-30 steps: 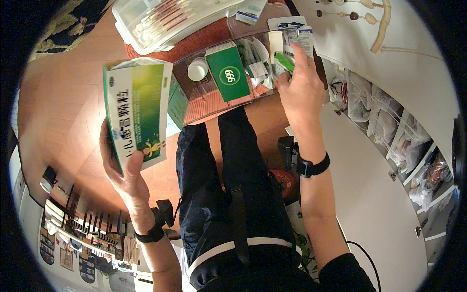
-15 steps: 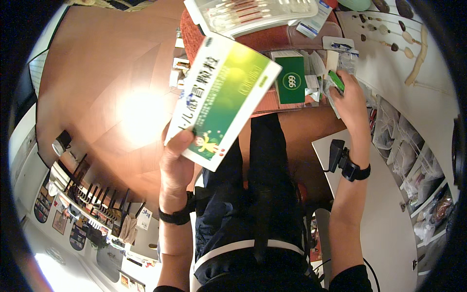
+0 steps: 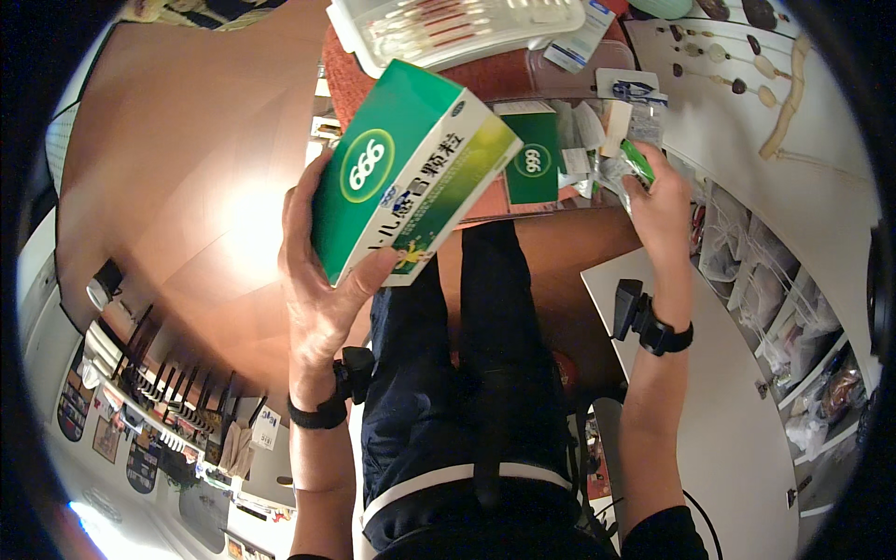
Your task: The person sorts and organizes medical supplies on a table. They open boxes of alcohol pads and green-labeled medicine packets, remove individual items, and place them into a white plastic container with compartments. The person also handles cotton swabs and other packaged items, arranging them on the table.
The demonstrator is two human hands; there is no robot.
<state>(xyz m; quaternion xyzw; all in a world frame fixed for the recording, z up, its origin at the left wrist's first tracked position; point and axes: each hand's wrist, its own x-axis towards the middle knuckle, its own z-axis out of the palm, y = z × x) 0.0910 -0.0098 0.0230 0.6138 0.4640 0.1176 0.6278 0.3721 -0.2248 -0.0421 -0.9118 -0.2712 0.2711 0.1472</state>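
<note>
My left hand (image 3: pixel 322 294) grips a green and white medicine box (image 3: pixel 397 177), thumb on its front and fingers behind its green side. The box is held up and tilted in front of the bin. My right hand (image 3: pixel 665 210) is closed on a small clear plastic packet with a green strip (image 3: pixel 638 161), at the right end of the bin. A second green medicine box (image 3: pixel 532 163) stands in the clear plastic bin (image 3: pixel 499 215). Small white packets (image 3: pixel 577 161) lie beside that box.
Behind the bin, a translucent container (image 3: pixel 359 42) of cotton swabs (image 3: pixel 443 23) rests on a red surface. A blue and white packet (image 3: pixel 579 39) leans near it. At right are a white cabinet door (image 3: pixel 691 411) and shelves with plastic bags (image 3: pixel 756 299).
My left hand has turned the medicine box, so its green side now shows beside the printed front. My right hand keeps the packet at nearly the same spot. The whole view has shifted slightly.
</note>
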